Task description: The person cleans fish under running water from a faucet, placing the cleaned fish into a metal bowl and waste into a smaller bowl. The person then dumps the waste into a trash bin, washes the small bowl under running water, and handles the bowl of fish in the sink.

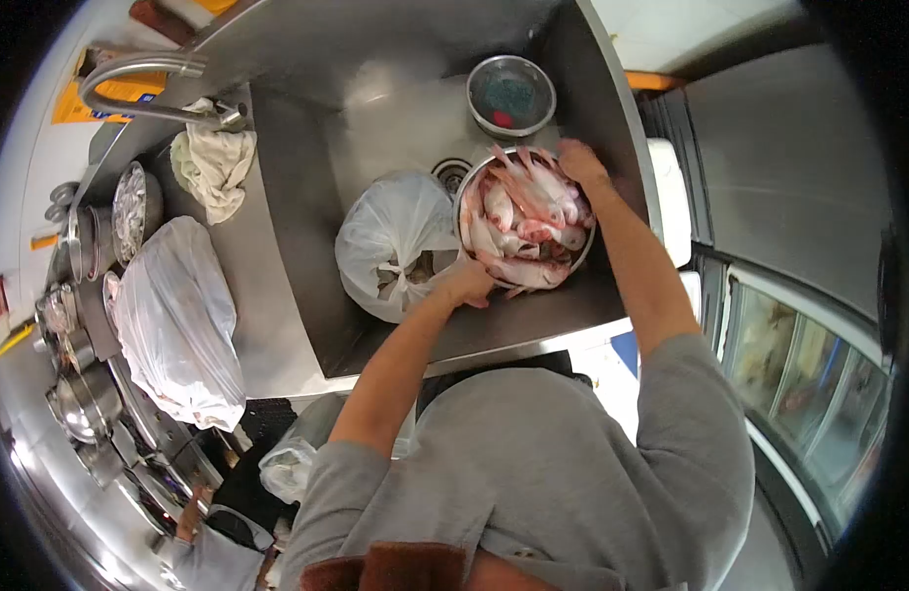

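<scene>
A round metal bowl (464,231) heaped with pinkish-red whole fish (528,202) stands in the steel sink (395,118). My left hand (467,283) is closed on the bowl's near-left rim, right beside a knotted white plastic bag (390,236) with something greyish-brown inside. On the far right of the rim, my right hand (582,163) grips the same bowl, its fingertips partly hidden. Behind the fish sits a smaller metal bowl (511,96) holding a blue-green scouring pad (508,97) and a small red item. The drain (452,173) shows between the bag and the bowls.
On the counter left of the sink lie a cream cloth (216,163) and a full white plastic bag (178,315). A curved faucet (134,64) reaches over there. Metal bowls (134,212) line the far left. Another person (218,552) is at lower left. A glass-doored cabinet (799,374) stands right.
</scene>
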A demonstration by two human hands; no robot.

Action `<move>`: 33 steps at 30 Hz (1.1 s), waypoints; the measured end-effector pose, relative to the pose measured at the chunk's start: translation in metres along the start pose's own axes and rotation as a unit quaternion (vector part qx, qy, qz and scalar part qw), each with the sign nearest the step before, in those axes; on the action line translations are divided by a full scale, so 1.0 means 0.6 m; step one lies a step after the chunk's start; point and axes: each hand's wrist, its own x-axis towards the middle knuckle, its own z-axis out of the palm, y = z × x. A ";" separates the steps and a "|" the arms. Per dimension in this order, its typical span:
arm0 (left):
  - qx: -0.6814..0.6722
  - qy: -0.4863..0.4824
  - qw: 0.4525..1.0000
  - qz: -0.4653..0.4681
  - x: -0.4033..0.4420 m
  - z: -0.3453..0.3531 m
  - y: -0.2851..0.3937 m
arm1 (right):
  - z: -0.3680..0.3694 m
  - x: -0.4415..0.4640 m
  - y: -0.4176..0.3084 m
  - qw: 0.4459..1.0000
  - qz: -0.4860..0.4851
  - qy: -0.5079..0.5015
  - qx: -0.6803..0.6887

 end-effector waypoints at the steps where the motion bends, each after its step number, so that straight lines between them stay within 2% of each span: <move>1: -0.075 0.013 0.995 -0.071 0.004 0.009 -0.001 | 0.005 0.011 0.000 1.000 -0.010 0.001 -0.003; 3: -0.226 0.036 0.951 -0.207 0.009 0.023 0.010 | 0.017 0.016 0.011 0.998 0.012 -0.063 -0.008; 5: -0.375 0.058 0.865 -0.329 0.017 0.041 0.026 | 0.036 0.016 0.027 0.999 0.009 -0.044 0.002; 6: -0.485 0.163 0.793 -0.330 0.019 0.041 0.054 | 0.034 0.014 0.019 0.999 0.016 -0.024 0.015; 7: -0.491 0.174 0.788 -0.330 0.012 0.027 0.069 | 0.034 0.010 0.011 1.000 0.003 -0.025 0.013; 9: -0.637 0.203 0.672 -0.318 0.005 0.004 0.091 | 0.016 -0.008 -0.002 0.983 0.108 0.000 0.150; 10: -0.640 0.208 0.670 -0.314 0.000 0.001 0.097 | 0.018 -0.009 -0.004 0.984 0.101 0.001 0.146; 11: -0.663 0.204 0.653 -0.304 -0.006 0.010 0.099 | 0.045 0.000 0.014 1.000 0.023 -0.004 0.016; 12: -0.687 0.200 0.634 -0.293 -0.005 0.022 0.089 | 0.045 0.003 0.013 0.992 -0.057 -0.008 -0.116; 13: -0.691 0.206 0.630 -0.288 -0.003 0.029 0.071 | 0.048 0.003 0.012 0.991 -0.065 -0.007 -0.120; 14: -0.710 0.188 0.634 -0.242 0.008 0.056 0.027 | 0.041 -0.012 -0.009 0.999 0.023 0.029 -0.004; 15: -0.727 0.170 0.636 -0.196 0.008 0.064 0.015 | 0.047 -0.014 -0.015 0.985 0.112 0.062 0.112; 16: -0.730 0.176 0.631 -0.194 0.014 0.070 0.006 | 0.077 -0.001 0.009 0.995 0.050 0.073 0.034; 17: -0.717 0.178 0.633 -0.234 0.016 0.066 0.012 | 0.074 -0.001 0.004 0.996 0.043 0.071 0.032; 18: -0.702 0.179 0.633 -0.273 0.016 0.063 0.018 | 0.070 -0.009 0.003 0.997 0.000 0.066 -0.050; 19: -0.706 0.182 0.629 -0.270 0.014 0.062 0.024 | 0.063 -0.016 0.005 0.988 -0.043 0.061 -0.133; 20: -0.685 0.206 0.640 -0.281 0.012 0.061 0.027 | 0.051 -0.024 -0.005 0.988 -0.047 0.062 -0.137; 22: -0.665 0.232 0.649 -0.288 0.006 0.045 0.035 | 0.038 -0.034 -0.034 0.984 0.106 0.121 0.078; 23: -0.646 0.258 0.661 -0.281 -0.006 0.035 0.047 | 0.047 -0.028 -0.018 0.984 0.106 0.119 0.075; 25: -0.629 0.281 0.672 -0.273 -0.034 0.029 0.064 | 0.084 -0.017 0.039 0.983 -0.060 0.165 -0.050; 26: -0.614 0.285 0.691 -0.254 -0.049 0.019 0.063 | 0.061 -0.026 0.024 0.983 -0.061 0.167 -0.053; 28: -0.602 0.291 0.707 -0.230 -0.073 -0.002 0.068 | -0.019 -0.060 -0.026 0.972 0.032 0.130 0.192; 30: -0.550 0.301 0.749 -0.216 -0.109 -0.026 0.079 | -0.059 -0.083 -0.039 0.974 0.038 0.112 0.196; 31: -0.551 0.307 0.745 -0.215 -0.132 -0.036 0.088 | -0.068 -0.093 -0.046 0.974 0.047 0.092 0.201; 33: -0.477 0.333 0.792 -0.183 -0.181 -0.070 0.115 | -0.098 -0.110 -0.064 0.968 0.038 0.082 0.236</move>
